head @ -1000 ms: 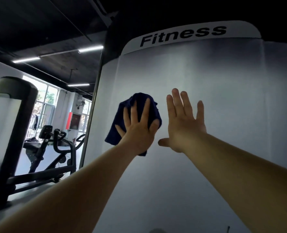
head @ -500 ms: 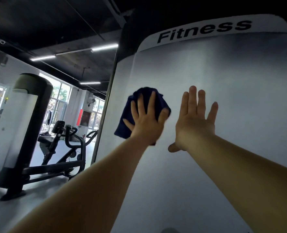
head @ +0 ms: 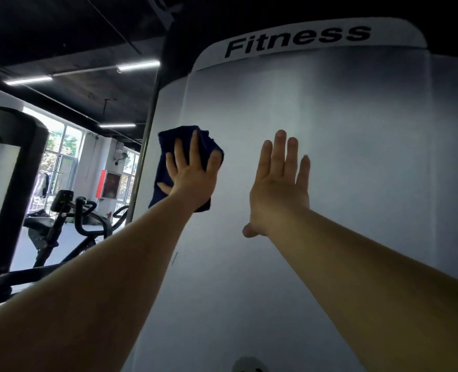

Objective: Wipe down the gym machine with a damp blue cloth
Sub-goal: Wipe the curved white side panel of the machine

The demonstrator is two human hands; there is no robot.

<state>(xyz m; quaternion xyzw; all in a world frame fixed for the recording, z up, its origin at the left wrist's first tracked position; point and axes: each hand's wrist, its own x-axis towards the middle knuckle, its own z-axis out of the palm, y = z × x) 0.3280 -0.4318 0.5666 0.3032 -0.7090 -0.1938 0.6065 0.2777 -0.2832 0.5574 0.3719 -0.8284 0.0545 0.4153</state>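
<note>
Left of centre in the frame, the left hand (head: 193, 181) presses the blue cloth (head: 168, 167) flat-fingered against the gym machine (head: 356, 130) panel; mid-frame, the right hand (head: 278, 189) rests open on it. Wiping looks underway; next, sweep the cloth across the uncovered panel, keeping pressure

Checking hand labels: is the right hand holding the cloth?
No. The right hand lies bare and flat on the white panel, while the left hand presses the blue cloth.
</note>
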